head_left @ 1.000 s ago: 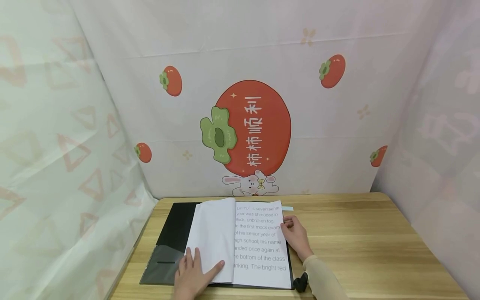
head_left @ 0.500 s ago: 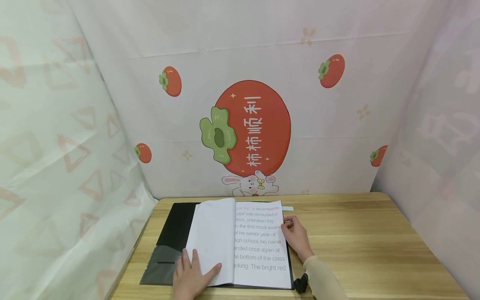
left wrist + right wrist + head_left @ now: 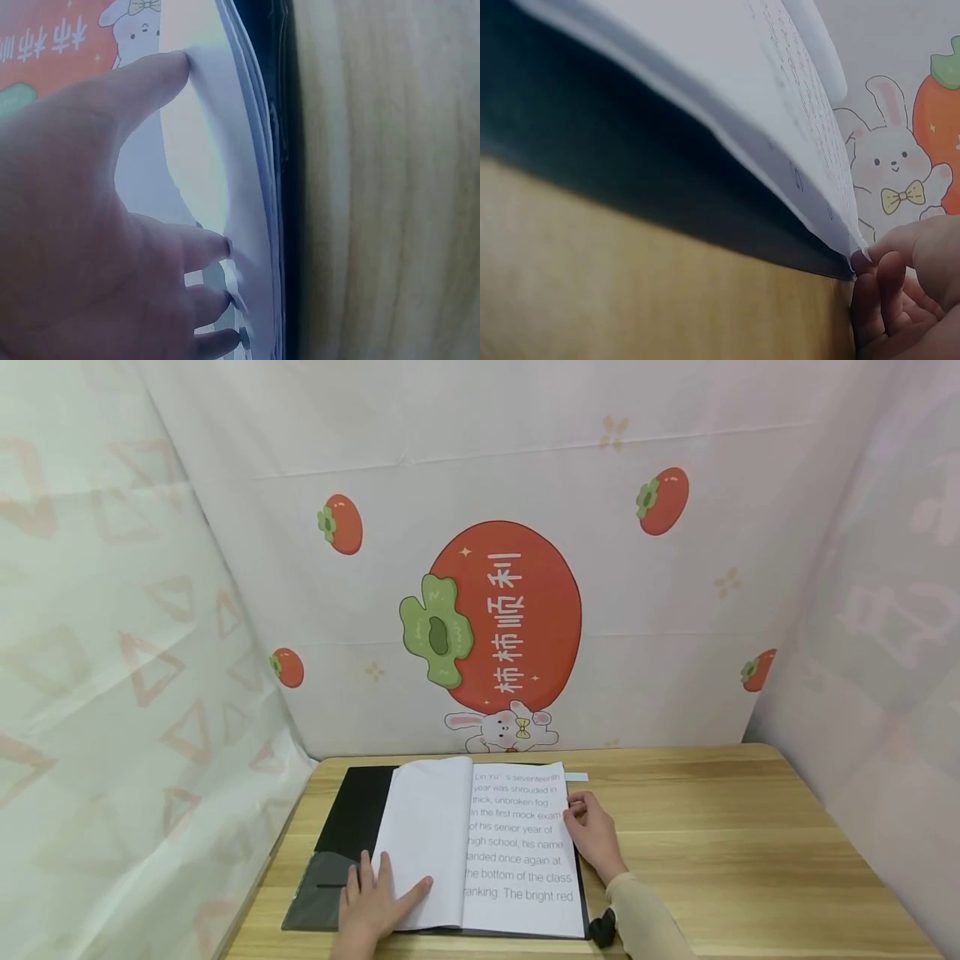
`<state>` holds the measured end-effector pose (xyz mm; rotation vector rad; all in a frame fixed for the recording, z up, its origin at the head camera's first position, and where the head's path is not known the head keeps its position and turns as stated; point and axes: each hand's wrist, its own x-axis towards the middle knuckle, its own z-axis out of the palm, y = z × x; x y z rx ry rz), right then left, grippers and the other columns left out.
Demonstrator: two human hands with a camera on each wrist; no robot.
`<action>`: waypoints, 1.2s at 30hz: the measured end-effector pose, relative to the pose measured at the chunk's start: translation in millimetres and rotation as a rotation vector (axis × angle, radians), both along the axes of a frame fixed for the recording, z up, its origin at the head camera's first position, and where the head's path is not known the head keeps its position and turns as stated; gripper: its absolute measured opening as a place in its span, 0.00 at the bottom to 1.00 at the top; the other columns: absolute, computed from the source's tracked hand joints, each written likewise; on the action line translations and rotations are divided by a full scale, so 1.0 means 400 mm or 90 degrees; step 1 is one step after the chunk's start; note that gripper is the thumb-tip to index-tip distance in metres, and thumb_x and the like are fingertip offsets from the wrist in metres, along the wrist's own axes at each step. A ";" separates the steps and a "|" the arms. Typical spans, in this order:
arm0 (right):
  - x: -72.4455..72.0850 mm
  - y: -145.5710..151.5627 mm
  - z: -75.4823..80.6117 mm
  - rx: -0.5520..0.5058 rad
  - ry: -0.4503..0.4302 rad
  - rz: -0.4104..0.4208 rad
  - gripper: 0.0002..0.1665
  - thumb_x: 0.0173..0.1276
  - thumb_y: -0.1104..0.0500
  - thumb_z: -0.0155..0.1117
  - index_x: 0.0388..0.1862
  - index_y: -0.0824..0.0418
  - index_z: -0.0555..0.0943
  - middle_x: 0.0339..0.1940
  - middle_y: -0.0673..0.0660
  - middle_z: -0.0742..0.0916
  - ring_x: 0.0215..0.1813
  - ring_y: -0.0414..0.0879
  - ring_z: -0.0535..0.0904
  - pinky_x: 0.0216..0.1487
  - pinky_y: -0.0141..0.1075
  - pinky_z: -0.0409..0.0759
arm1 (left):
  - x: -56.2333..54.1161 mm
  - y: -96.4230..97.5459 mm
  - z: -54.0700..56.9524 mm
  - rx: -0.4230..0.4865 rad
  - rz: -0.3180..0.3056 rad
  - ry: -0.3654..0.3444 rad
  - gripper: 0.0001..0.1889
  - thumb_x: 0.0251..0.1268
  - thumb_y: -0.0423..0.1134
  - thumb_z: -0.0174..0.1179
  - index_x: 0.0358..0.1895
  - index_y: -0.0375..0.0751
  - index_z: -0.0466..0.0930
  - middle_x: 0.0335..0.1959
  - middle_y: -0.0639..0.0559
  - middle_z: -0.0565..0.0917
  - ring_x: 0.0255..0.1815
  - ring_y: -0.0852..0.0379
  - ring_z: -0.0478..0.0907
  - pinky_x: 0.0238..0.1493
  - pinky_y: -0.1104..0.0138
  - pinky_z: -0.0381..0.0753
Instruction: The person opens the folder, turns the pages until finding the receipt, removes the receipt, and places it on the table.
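An open folder (image 3: 352, 810) with a black cover and loose white sheets lies on the table. Its left page (image 3: 427, 827) is blank and bulges near the fold; the right page (image 3: 517, 852) carries large printed English text. My left hand (image 3: 369, 902) rests with spread fingers on the lower part of the blank page, the thumb pointing toward the fold. At the right edge of the printed page, the thumb and finger of my right hand (image 3: 595, 835) pinch the paper edge (image 3: 861, 251). In the right wrist view the pages arch above the dark back cover (image 3: 630, 165).
A pale blue tab (image 3: 576, 777) sticks out at the folder's upper right. Near its lower right corner is a small black object (image 3: 602, 928). The wooden table (image 3: 720, 852) extends to the right, and a printed cloth (image 3: 660, 610) hangs behind it.
My left hand has slid left across the blank page, drawing it flatter, so the starts of the lower printed lines now show. The right hand stays at the page edge.
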<state>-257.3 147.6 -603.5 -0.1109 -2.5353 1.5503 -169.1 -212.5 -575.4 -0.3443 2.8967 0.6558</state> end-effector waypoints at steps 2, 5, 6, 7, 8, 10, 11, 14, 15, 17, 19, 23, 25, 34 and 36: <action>0.000 0.000 -0.001 0.000 0.002 0.002 0.16 0.76 0.65 0.64 0.60 0.66 0.78 0.42 0.58 0.86 0.35 0.46 0.75 0.36 0.34 0.73 | -0.002 -0.003 -0.002 0.005 0.000 -0.001 0.64 0.59 0.78 0.61 0.80 0.23 0.57 0.82 0.19 0.46 0.80 0.15 0.42 0.75 0.26 0.43; -0.001 -0.001 -0.003 0.000 0.001 0.002 0.16 0.76 0.65 0.64 0.60 0.66 0.78 0.42 0.58 0.86 0.36 0.46 0.75 0.37 0.33 0.73 | -0.002 -0.006 -0.008 0.005 0.001 -0.003 0.65 0.59 0.79 0.60 0.80 0.24 0.56 0.82 0.19 0.46 0.80 0.15 0.41 0.76 0.27 0.43; -0.002 -0.001 -0.003 -0.001 0.000 0.001 0.16 0.76 0.64 0.64 0.60 0.66 0.78 0.42 0.58 0.86 0.36 0.46 0.75 0.37 0.33 0.73 | -0.002 -0.007 -0.011 0.003 0.002 -0.003 0.65 0.59 0.79 0.60 0.80 0.24 0.56 0.82 0.19 0.46 0.80 0.15 0.41 0.75 0.26 0.43; -0.003 0.000 -0.004 -0.002 -0.002 0.000 0.16 0.76 0.64 0.64 0.60 0.66 0.78 0.42 0.58 0.85 0.36 0.46 0.75 0.37 0.33 0.73 | -0.002 -0.008 -0.014 0.001 0.003 -0.004 0.65 0.59 0.79 0.60 0.80 0.24 0.56 0.82 0.20 0.45 0.80 0.15 0.41 0.76 0.27 0.43; -0.003 0.000 -0.004 -0.003 -0.005 -0.001 0.16 0.76 0.64 0.65 0.60 0.66 0.78 0.42 0.58 0.85 0.36 0.46 0.75 0.37 0.33 0.73 | -0.002 -0.008 -0.017 0.000 0.004 -0.004 0.65 0.60 0.79 0.60 0.81 0.24 0.56 0.82 0.19 0.46 0.80 0.15 0.41 0.76 0.27 0.43; -0.004 0.000 -0.005 -0.001 -0.007 -0.001 0.17 0.76 0.64 0.65 0.60 0.66 0.78 0.42 0.58 0.86 0.37 0.46 0.76 0.37 0.33 0.74 | -0.001 -0.009 -0.020 0.000 0.006 -0.002 0.64 0.60 0.79 0.59 0.81 0.25 0.56 0.82 0.20 0.45 0.80 0.16 0.40 0.76 0.27 0.42; -0.004 -0.001 -0.005 -0.003 -0.011 -0.004 0.17 0.76 0.63 0.65 0.60 0.66 0.78 0.42 0.58 0.86 0.37 0.46 0.76 0.38 0.33 0.74 | 0.000 -0.008 -0.020 0.002 0.008 -0.003 0.64 0.60 0.79 0.59 0.81 0.25 0.55 0.82 0.20 0.45 0.80 0.16 0.40 0.76 0.27 0.42; -0.006 -0.001 -0.005 -0.002 -0.013 -0.008 0.18 0.75 0.63 0.66 0.60 0.67 0.78 0.42 0.58 0.86 0.37 0.47 0.77 0.38 0.34 0.74 | 0.003 -0.007 -0.020 0.008 0.007 0.002 0.63 0.61 0.78 0.60 0.81 0.25 0.55 0.82 0.20 0.44 0.80 0.16 0.39 0.76 0.27 0.41; -0.007 -0.001 -0.004 -0.001 -0.012 -0.009 0.18 0.75 0.63 0.66 0.60 0.67 0.78 0.41 0.58 0.86 0.37 0.47 0.77 0.39 0.35 0.75 | 0.004 -0.006 -0.018 0.010 0.007 0.003 0.63 0.62 0.78 0.60 0.81 0.25 0.55 0.83 0.20 0.44 0.80 0.16 0.39 0.76 0.27 0.41; -0.009 0.000 -0.003 0.000 -0.011 -0.012 0.19 0.74 0.63 0.67 0.60 0.68 0.78 0.41 0.57 0.87 0.37 0.47 0.77 0.39 0.35 0.75 | 0.006 -0.006 -0.015 0.013 0.006 0.006 0.62 0.62 0.77 0.61 0.81 0.25 0.55 0.83 0.21 0.44 0.80 0.16 0.39 0.76 0.27 0.41; -0.010 0.002 -0.003 0.002 -0.009 -0.014 0.19 0.74 0.62 0.67 0.60 0.68 0.79 0.41 0.57 0.87 0.37 0.47 0.78 0.40 0.36 0.76 | 0.007 -0.006 -0.015 0.014 0.004 0.010 0.62 0.63 0.76 0.61 0.81 0.25 0.55 0.83 0.21 0.45 0.80 0.16 0.40 0.76 0.27 0.41; -0.012 0.008 -0.003 0.009 -0.010 -0.018 0.20 0.74 0.61 0.68 0.61 0.68 0.80 0.40 0.57 0.89 0.38 0.47 0.81 0.42 0.38 0.78 | 0.007 -0.004 -0.020 0.012 0.004 0.016 0.62 0.63 0.76 0.61 0.81 0.25 0.55 0.82 0.21 0.45 0.80 0.16 0.40 0.76 0.26 0.42; -0.014 0.011 -0.002 0.010 -0.016 -0.020 0.20 0.74 0.60 0.68 0.61 0.68 0.81 0.39 0.56 0.89 0.38 0.47 0.81 0.43 0.39 0.79 | 0.007 -0.003 -0.022 0.011 0.005 0.018 0.62 0.63 0.76 0.61 0.81 0.25 0.55 0.82 0.20 0.45 0.80 0.16 0.40 0.76 0.26 0.42; -0.021 0.012 0.001 0.010 -0.032 -0.025 0.17 0.75 0.57 0.69 0.55 0.67 0.84 0.37 0.55 0.88 0.38 0.47 0.81 0.43 0.38 0.79 | 0.009 -0.002 -0.024 0.007 0.009 0.020 0.62 0.63 0.76 0.61 0.81 0.25 0.55 0.83 0.21 0.45 0.81 0.16 0.40 0.76 0.27 0.41; -0.022 0.013 0.001 0.012 -0.031 -0.024 0.16 0.75 0.57 0.69 0.53 0.67 0.85 0.37 0.55 0.88 0.37 0.47 0.81 0.43 0.38 0.79 | 0.009 -0.002 -0.023 0.006 0.008 0.021 0.61 0.63 0.76 0.61 0.81 0.25 0.55 0.83 0.21 0.45 0.81 0.16 0.40 0.76 0.27 0.41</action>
